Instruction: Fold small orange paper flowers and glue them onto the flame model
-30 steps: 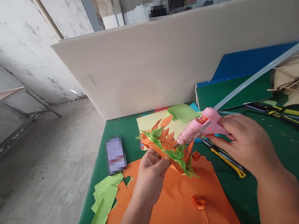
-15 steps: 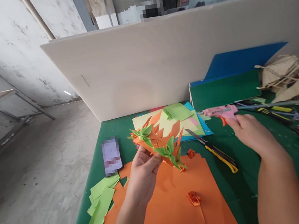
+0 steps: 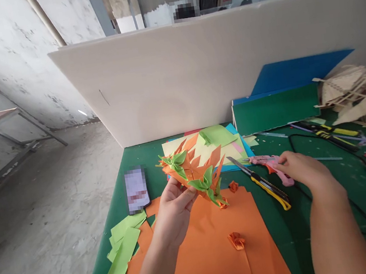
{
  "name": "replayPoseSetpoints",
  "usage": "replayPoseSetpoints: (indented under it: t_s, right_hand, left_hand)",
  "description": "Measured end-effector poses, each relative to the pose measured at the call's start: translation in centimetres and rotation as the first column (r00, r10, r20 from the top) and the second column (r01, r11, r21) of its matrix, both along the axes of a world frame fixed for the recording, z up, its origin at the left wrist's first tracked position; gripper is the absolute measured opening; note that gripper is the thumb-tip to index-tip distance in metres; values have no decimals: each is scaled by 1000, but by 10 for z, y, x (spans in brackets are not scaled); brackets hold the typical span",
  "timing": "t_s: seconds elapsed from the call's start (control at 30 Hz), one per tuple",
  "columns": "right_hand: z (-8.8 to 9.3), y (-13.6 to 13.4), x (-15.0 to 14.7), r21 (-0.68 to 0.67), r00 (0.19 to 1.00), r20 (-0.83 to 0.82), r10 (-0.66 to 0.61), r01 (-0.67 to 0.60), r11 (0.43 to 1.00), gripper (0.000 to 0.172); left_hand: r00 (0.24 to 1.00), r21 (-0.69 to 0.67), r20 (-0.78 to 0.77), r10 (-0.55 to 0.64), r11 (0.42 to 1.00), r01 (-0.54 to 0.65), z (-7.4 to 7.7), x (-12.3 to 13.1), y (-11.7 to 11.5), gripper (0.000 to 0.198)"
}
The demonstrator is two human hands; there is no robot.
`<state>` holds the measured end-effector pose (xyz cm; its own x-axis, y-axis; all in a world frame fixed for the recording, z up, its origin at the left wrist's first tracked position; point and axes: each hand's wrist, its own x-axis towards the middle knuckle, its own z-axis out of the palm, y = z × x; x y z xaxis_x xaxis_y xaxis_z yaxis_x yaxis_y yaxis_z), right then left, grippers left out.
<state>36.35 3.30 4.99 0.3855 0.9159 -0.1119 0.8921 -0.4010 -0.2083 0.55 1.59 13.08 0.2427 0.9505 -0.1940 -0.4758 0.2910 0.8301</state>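
My left hand (image 3: 175, 210) pinches an orange folded-paper piece with green paper leaves (image 3: 197, 173), held up above a large orange sheet (image 3: 212, 250). My right hand (image 3: 301, 170) rests over the handle of a pink glue gun (image 3: 268, 163) that lies on its side on the green mat (image 3: 329, 189), fingers curled on it. A yellow and black utility knife (image 3: 264, 184) lies just left of the gun. Two small orange paper rosettes (image 3: 235, 240) (image 3: 233, 187) sit on and beside the orange sheet.
A phone (image 3: 136, 190) and green paper scraps (image 3: 124, 249) lie at the left of the mat. Stacked coloured sheets (image 3: 218, 143), green and blue boards (image 3: 277, 108), wooden parts (image 3: 354, 95), tools and a black cable (image 3: 322, 135) are at the back right. A beige partition (image 3: 193, 67) stands behind.
My right hand took the pink glue gun away from the paper piece and laid it on the mat at the right. My left hand kept the paper piece roughly in place.
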Motion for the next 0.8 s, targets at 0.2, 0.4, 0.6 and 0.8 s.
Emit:
replayPoseSetpoints:
  t_s: [0.2,0.4,0.6,0.8]
  right_hand:
    - [30,1,-70,51,859,-247,448,-451,891,16]
    - [24,12,-105,-64,873,-247,420,-447,892,10]
    - [34,4,-127,19,753,-338,565,-594,804,10]
    - [26,1,-161,123,577,-318,752,-762,636,18]
  left_hand:
    - [1000,5,-6,-20,1000,20,-1,0,-1,35]
    - [999,14,3,-40,999,40,-2,-1,-4,38]
    - [1000,30,2,-27,999,27,-2,-1,-3,37]
    - [1000,52,-19,-8,999,9,1,0,-4,35]
